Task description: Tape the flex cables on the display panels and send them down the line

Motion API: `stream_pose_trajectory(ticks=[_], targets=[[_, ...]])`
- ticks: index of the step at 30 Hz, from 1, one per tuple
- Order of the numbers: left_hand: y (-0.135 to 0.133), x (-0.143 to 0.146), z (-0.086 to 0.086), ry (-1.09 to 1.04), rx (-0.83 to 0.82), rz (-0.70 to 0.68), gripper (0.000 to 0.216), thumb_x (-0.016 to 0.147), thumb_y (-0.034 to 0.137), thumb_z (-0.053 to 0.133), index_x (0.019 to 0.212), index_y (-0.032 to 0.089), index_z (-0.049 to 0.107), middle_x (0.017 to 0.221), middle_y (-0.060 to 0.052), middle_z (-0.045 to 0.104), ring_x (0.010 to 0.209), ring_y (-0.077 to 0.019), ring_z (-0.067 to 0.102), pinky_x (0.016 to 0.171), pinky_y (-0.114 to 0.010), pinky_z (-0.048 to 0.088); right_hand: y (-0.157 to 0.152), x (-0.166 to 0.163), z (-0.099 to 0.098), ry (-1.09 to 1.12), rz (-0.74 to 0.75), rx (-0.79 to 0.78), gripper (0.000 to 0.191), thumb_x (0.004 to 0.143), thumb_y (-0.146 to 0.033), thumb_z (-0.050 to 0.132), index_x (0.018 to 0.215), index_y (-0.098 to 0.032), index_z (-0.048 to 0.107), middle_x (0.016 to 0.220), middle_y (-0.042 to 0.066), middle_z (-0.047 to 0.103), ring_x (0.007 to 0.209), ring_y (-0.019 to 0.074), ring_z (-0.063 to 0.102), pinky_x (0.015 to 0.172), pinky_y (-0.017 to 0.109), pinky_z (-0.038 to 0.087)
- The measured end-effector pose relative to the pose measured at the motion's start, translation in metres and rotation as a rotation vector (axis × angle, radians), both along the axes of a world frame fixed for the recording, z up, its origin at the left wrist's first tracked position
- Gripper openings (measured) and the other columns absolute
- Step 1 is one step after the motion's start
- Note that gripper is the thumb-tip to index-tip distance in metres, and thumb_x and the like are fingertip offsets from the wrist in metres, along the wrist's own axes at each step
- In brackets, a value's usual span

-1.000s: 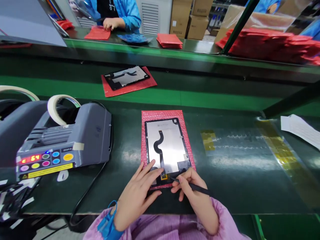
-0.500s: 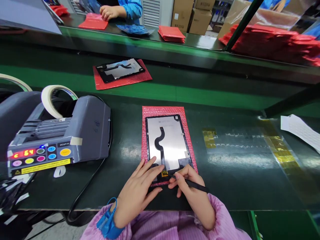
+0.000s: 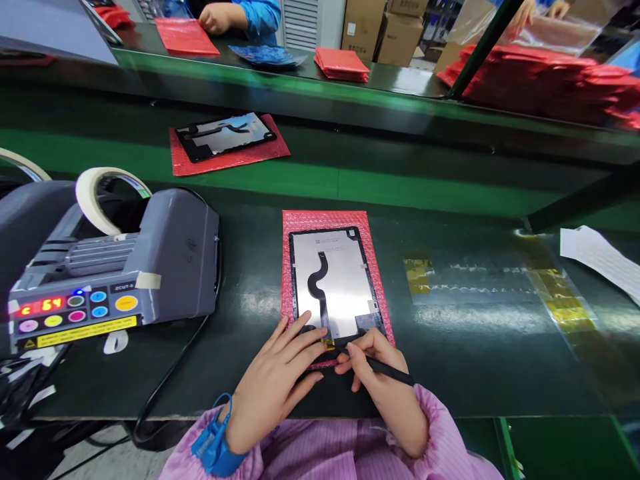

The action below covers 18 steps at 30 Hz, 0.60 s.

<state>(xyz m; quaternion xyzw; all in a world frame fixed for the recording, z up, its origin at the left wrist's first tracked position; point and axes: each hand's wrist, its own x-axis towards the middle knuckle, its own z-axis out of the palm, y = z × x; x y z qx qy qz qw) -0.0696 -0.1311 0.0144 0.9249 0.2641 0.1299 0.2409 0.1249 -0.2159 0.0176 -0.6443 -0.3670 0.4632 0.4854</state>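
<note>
A tablet screen panel (image 3: pixel 340 287) lies back-up on a pink bubble-wrap sheet (image 3: pixel 325 221) on the dark green bench. A black flex cable (image 3: pixel 317 283) snakes down its silver back to a small yellow connector (image 3: pixel 329 345). My left hand (image 3: pixel 277 380) rests flat on the panel's near edge, fingers spread. My right hand (image 3: pixel 383 373) pinches a thin black stylus (image 3: pixel 387 370) whose tip touches the connector area. A blue wrist strap (image 3: pixel 213 443) circles my left wrist.
A grey tape dispenser (image 3: pixel 120 267) with a tape roll (image 3: pixel 97 193) and lit red display stands at the left, its cable trailing off the bench edge. Another panel on a pink sheet (image 3: pixel 227 143) lies on the belt beyond. A person's hand (image 3: pixel 215 17) works across. White paper (image 3: pixel 600 257) lies at the right.
The far panel on its pink sheet has slid left along the belt. My hands stay on the near panel's lower edge, stylus tip shifting only slightly.
</note>
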Motion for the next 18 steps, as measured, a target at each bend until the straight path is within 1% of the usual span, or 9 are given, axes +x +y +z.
stream_pose_trajectory(ticks=[5, 9, 13, 15, 16, 18], targets=[[0.001, -0.001, 0.000, -0.008, 0.007, -0.010, 0.032, 0.100, 0.026, 0.056, 0.130, 0.026, 0.066, 0.139, -0.005, 0.067, 0.146, -0.0297, 0.044, 0.120, -0.059, 0.037, -0.001, -0.001, -0.001, -0.013, -0.002, -0.013, 0.037, 0.095, -0.056, 0.062, 0.078, -0.024, 0.055, 0.073, 0.003, 0.077, 0.049, 0.0145, 0.068, 0.044, 0.023, 0.055], [0.002, -0.001, -0.002, -0.009, 0.050, -0.023, 0.033, 0.100, 0.026, 0.057, 0.132, 0.027, 0.065, 0.139, -0.004, 0.067, 0.147, -0.0304, 0.044, 0.118, -0.058, 0.040, -0.005, 0.006, -0.005, -0.052, -0.076, -0.041, 0.037, 0.096, -0.055, 0.062, 0.078, -0.023, 0.055, 0.071, 0.003, 0.077, 0.042, 0.0123, 0.063, 0.043, 0.022, 0.052], [-0.002, 0.006, -0.003, 0.023, 0.098, -0.020, 0.043, 0.096, 0.027, 0.063, 0.139, 0.028, 0.061, 0.136, -0.005, 0.068, 0.146, -0.0344, 0.043, 0.116, -0.061, 0.041, -0.011, 0.017, -0.007, -0.024, -0.123, 0.026, 0.034, 0.094, -0.054, 0.065, 0.086, -0.022, 0.059, 0.072, 0.004, 0.076, 0.040, 0.0099, 0.057, 0.041, 0.021, 0.047], [-0.007, 0.007, 0.000, -0.001, 0.066, 0.012, 0.046, 0.096, 0.026, 0.063, 0.142, 0.030, 0.058, 0.137, -0.006, 0.067, 0.146, -0.0348, 0.042, 0.117, -0.060, 0.041, -0.015, 0.019, -0.009, 0.017, -0.120, 0.054, 0.033, 0.093, -0.055, 0.066, 0.093, -0.022, 0.062, 0.074, 0.004, 0.075, 0.044, 0.0118, 0.060, 0.041, 0.021, 0.047], [-0.011, 0.005, 0.001, -0.041, 0.021, 0.044, 0.046, 0.097, 0.026, 0.062, 0.143, 0.030, 0.057, 0.139, -0.007, 0.065, 0.146, -0.0341, 0.043, 0.116, -0.058, 0.042, -0.017, 0.019, -0.010, 0.038, -0.114, 0.065, 0.033, 0.094, -0.055, 0.065, 0.098, -0.023, 0.063, 0.075, 0.005, 0.075, 0.048, 0.0137, 0.064, 0.041, 0.022, 0.047], [-0.017, -0.006, 0.006, -0.183, -0.124, 0.170, 0.044, 0.100, 0.029, 0.057, 0.144, 0.030, 0.056, 0.145, -0.009, 0.060, 0.143, -0.0317, 0.047, 0.114, -0.052, 0.047, -0.022, 0.019, -0.014, 0.074, -0.097, 0.080, 0.034, 0.096, -0.057, 0.061, 0.105, -0.023, 0.064, 0.080, 0.007, 0.076, 0.057, 0.0175, 0.070, 0.040, 0.022, 0.048]])
